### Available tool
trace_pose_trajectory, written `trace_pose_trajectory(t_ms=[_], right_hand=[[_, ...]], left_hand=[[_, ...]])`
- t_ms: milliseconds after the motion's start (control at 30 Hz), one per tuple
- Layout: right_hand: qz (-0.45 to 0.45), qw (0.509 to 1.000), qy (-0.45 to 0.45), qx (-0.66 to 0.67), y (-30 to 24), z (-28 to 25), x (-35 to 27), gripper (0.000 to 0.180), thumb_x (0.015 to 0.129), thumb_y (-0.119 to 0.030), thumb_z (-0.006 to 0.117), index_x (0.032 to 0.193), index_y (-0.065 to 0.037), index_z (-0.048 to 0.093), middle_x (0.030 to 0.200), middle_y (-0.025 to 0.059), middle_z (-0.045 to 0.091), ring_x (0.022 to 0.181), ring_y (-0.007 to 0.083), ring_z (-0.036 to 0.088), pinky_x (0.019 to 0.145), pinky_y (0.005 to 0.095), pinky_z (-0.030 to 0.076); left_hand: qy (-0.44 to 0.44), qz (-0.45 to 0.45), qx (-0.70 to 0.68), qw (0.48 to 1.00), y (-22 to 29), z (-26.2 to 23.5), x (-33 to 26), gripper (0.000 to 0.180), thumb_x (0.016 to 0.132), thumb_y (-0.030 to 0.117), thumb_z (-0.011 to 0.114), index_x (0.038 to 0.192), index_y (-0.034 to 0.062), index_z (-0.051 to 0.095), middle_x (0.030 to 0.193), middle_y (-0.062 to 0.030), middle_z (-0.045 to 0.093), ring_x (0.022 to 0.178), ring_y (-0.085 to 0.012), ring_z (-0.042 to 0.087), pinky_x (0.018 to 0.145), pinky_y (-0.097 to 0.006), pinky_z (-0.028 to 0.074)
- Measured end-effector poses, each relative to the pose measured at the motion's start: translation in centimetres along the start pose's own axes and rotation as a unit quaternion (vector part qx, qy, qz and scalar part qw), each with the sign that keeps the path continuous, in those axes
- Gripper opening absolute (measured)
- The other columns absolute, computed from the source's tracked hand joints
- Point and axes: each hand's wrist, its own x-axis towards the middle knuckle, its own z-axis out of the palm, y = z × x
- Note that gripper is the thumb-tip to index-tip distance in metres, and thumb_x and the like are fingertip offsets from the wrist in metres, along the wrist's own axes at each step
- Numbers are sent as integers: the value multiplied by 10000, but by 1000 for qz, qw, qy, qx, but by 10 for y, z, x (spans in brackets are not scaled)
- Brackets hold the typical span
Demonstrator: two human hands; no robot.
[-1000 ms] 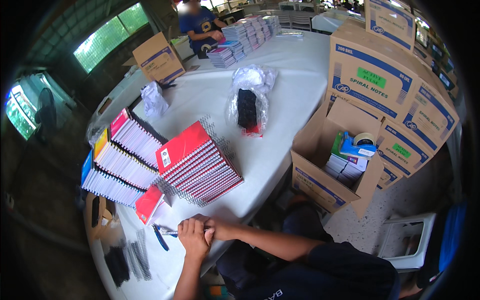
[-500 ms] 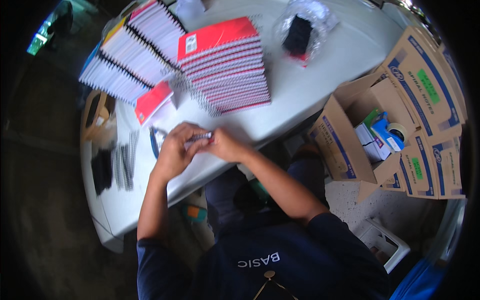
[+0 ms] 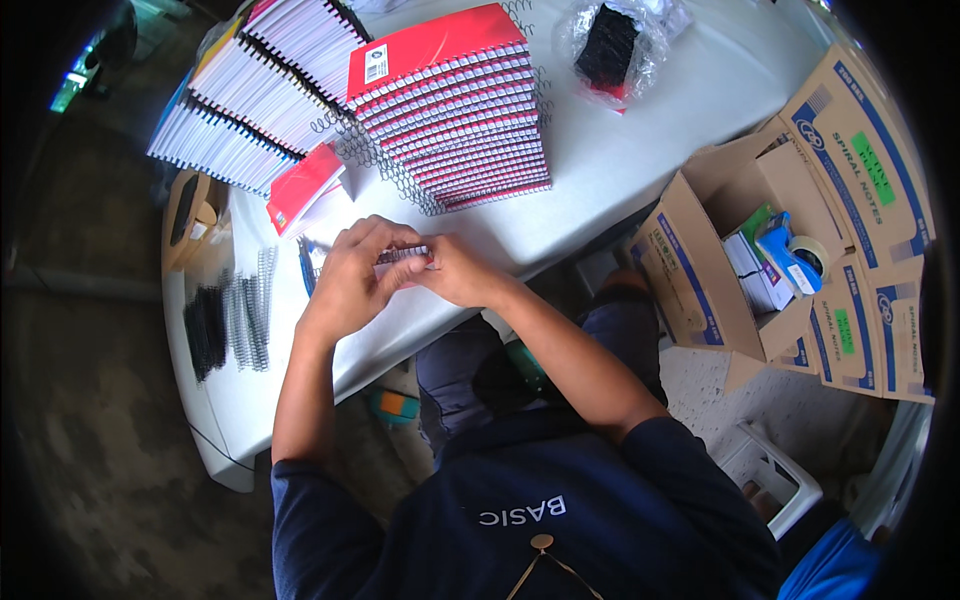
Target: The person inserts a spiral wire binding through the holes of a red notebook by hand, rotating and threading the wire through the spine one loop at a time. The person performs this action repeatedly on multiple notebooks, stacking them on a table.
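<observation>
Close to the table's near edge, my left hand curls its fingers and thumb round a small spiral notebook, whose coil edge shows between them. Fingers of my right hand close on the other end of that notebook. Most of it is hidden by both hands. Beside my left hand lies a blue-edged item, partly covered. A red notebook rests just beyond. Further back stands a tall stack of red spiral notebooks with coil ends sticking out.
Rows of black-bound notebooks fill the far left. Loose black coils and grey coils lie at left. A plastic bag of black coils sits far right. An open carton holds a blue tape dispenser, beside flattened cartons.
The whole view has shifted slightly. Both hands keep hold of the small notebook in nearly the same place, with little visible movement.
</observation>
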Motion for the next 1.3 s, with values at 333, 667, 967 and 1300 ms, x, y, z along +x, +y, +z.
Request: trace_pose_trajectory(t_ms=[333,667,967,1300], right_hand=[[-15,1000,6,-24,-2,-2,0,241,825,-193,624,891,38,600,730,211,623,661,266,619,636,364,454],[96,987,-78,-102,-7,-6,-3,245,827,-180,620,937,38,592,802,209,633,726,271,634,667,366,461],[-249,915,227,223,-142,-34,-13,344,937,-182,479,1215,-2,384,1180,116,449,1112,177,443,956,317,350],[-199,862,423,-194,-151,-101,56,591,960,-395,354,1335,59,299,1311,271,396,1210,346,413,1013,370,305]], left_hand=[[23,11,-1,1000,2,6,4,150,806,134,648,874,1,638,857,-131,603,820,-264,585,707,-346,461],[50,10,186,981,26,-1,1,144,705,150,721,809,79,650,813,-52,614,768,-235,580,694,-333,384],[386,-3,-40,922,67,-26,-6,650,773,229,679,1309,26,374,1291,-169,412,1161,-260,429,982,-378,303],[472,141,140,859,62,-49,125,244,852,139,575,1074,44,608,1072,-159,617,1009,-321,574,872,-387,439]])
